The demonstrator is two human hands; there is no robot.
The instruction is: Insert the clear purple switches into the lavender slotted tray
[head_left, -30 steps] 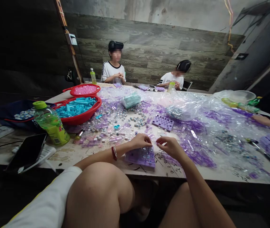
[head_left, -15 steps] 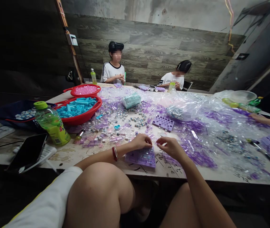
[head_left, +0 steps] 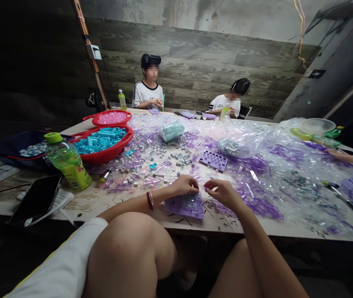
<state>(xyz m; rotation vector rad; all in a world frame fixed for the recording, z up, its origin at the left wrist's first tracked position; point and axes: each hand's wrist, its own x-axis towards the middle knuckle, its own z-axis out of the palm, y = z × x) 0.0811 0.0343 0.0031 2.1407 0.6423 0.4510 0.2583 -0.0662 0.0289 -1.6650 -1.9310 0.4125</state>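
A purple keyboard-like plate (head_left: 185,209) with clear keycaps on part of it lies at the table's near edge. Over its far side, my left hand (head_left: 185,185) is closed, fingertips bent down; whatever they hold is hidden. Just right of the plate, my right hand (head_left: 222,192) has thumb and forefinger pinched together, on something too small to make out. A gap separates the two hands. Beyond them lies another purple plate (head_left: 213,160) with rows of square holes. Loose clear purple pieces (head_left: 257,203) are heaped beside my right hand.
Red colanders hold blue pieces (head_left: 103,138) and pink pieces (head_left: 113,117). A green-capped bottle (head_left: 71,165) and a phone (head_left: 36,196) stand at left. A tissue pack (head_left: 172,131) and plastic bags (head_left: 251,138) lie mid-table. Two people sit opposite; another person's arm (head_left: 350,159) reaches in at right.
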